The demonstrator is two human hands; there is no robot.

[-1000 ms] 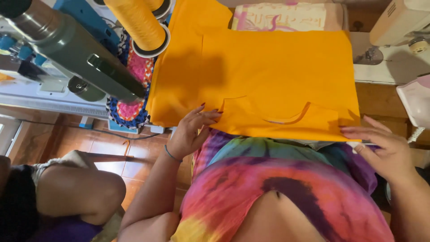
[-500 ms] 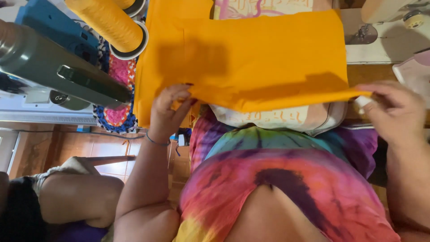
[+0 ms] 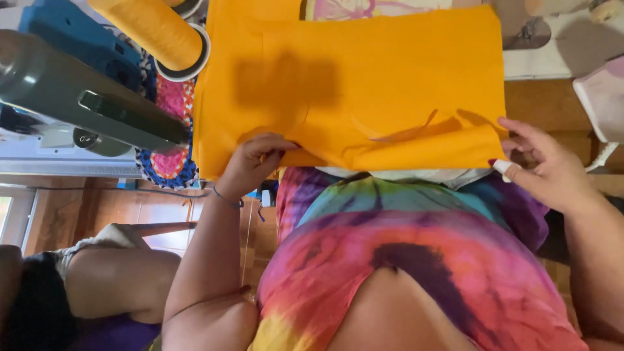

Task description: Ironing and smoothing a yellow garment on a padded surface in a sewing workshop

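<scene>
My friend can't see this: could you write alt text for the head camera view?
Two hands hold the near edge of an orange cloth: the left hand grips it, the right hand touches its corner. A cone of orange thread stands behind the left hand.

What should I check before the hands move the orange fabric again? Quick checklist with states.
1. Left hand grips the orange fabric at its near edge: ok.
2. Right hand holds the fabric's right corner: cannot tell, fingers sit at the edge.
3. Near edge folded flat: not ok, a loose flap shows.
4. Thread cone off the fabric: ok.
5. Sewing machine arm clear of the fabric: cannot tell.
</scene>
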